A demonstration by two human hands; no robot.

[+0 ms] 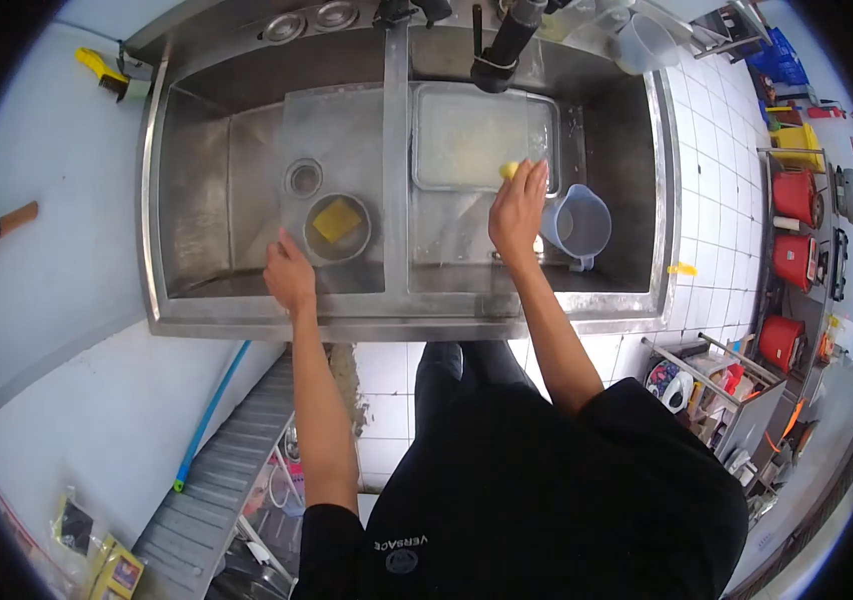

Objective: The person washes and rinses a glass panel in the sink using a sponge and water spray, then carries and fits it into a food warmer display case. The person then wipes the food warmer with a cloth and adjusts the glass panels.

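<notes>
My right hand [518, 212] is over the right basin, its fingers closed around a small yellow sponge [508, 171]. The sponge is at the lower right edge of a clear rectangular tray [484, 188]. Close by that hand is a translucent measuring jug [584, 222]. My left hand [290, 274] is low in the left basin with curled fingers. It sits at the edge of a pale flat area that may be a see-through sheet; what it grips is unclear. To its right, a round bowl [366, 232] holds a yellow sponge block [336, 220].
A metal divider [396, 150] separates the two basins. The dark faucet [506, 50] hangs over the right one. A drain [303, 178] shows in the left basin. A yellow-handled brush [101, 68] lies on the left, and a plastic pitcher [646, 45] stands behind the sink.
</notes>
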